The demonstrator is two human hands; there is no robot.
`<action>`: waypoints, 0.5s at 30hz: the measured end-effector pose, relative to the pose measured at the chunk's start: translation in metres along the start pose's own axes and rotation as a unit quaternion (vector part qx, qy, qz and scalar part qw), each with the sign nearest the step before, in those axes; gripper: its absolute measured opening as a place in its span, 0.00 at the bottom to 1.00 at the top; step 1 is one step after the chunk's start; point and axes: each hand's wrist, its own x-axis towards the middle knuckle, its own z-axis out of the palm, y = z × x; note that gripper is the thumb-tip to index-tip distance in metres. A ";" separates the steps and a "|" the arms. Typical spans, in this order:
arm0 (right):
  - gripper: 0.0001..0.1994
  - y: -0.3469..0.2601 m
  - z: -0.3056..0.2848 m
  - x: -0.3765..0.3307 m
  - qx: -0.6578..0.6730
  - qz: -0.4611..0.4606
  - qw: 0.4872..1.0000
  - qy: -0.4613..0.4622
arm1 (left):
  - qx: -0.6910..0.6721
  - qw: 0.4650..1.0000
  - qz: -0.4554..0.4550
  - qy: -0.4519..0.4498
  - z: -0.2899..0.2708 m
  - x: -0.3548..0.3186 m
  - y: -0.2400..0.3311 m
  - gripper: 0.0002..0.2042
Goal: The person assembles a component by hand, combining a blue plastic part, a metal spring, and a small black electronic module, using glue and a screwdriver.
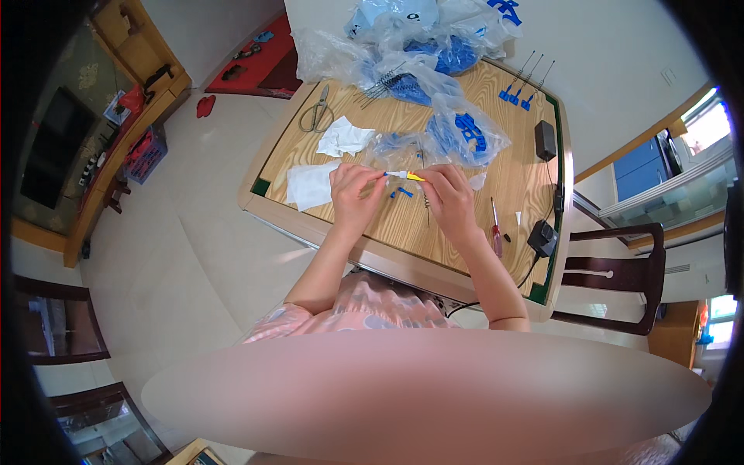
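Note:
My right hand point(452, 203) pinches a small yellow-and-white glue tube point(414, 177), its white end toward the left. My left hand point(356, 195) is closed at the fingertips on a small blue piece point(386, 174), right at the tube's white end. Whether the piece and the tube touch, I cannot tell. Just below, small blue plastic parts point(403, 191) lie on the wooden table point(465, 232). A thin dark rod with a coiled section point(427, 203) lies beside them, partly hidden by my right hand.
White tissues point(308, 186) and scissors point(317, 116) lie to the left. Clear bags point(442, 116) with blue parts fill the back. Several blue-based rods point(514, 94) stand far right. A screwdriver point(496, 229), black adapter point(542, 239) and cable are at right, near a dark chair point(612, 271).

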 end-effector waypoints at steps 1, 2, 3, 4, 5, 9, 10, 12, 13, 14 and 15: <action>0.10 0.000 -0.001 0.000 0.000 0.000 1.000 0.000 | 0.000 1.000 0.000 0.000 0.000 0.000 0.000 0.09; 0.11 -0.001 -0.001 0.001 -0.002 -0.004 1.000 -0.001 | 0.002 1.000 0.001 0.001 0.000 0.000 0.000 0.09; 0.11 -0.001 -0.001 0.001 -0.004 -0.009 1.000 -0.003 | 0.003 1.000 0.002 0.002 0.000 0.001 0.000 0.09; 0.11 0.000 -0.001 0.001 -0.004 -0.009 1.000 -0.003 | 0.003 1.000 0.002 0.002 0.000 0.001 0.000 0.09; 0.11 0.001 -0.001 0.000 -0.004 -0.008 1.000 -0.004 | 0.003 1.000 0.001 0.000 0.001 0.001 0.000 0.09; 0.11 0.001 -0.001 0.001 -0.012 -0.010 1.000 -0.003 | 0.004 1.000 0.002 -0.002 0.001 0.000 0.001 0.10; 0.11 0.001 -0.001 0.001 -0.012 -0.010 1.000 -0.003 | 0.004 1.000 0.001 -0.002 0.000 0.000 0.001 0.10; 0.11 0.002 0.000 0.001 -0.011 -0.014 1.000 -0.004 | 0.006 1.000 0.006 0.001 -0.001 0.001 0.001 0.10; 0.11 0.002 0.000 0.001 -0.011 -0.014 1.000 -0.004 | 0.006 1.000 0.006 0.001 0.000 0.001 0.001 0.10; 0.11 0.002 0.000 0.000 -0.011 -0.015 1.000 -0.001 | 0.005 1.000 0.005 0.001 0.000 0.000 0.001 0.10; 0.11 0.002 0.000 0.000 -0.010 -0.015 1.000 0.002 | 0.005 1.000 0.003 0.001 0.001 0.000 0.001 0.10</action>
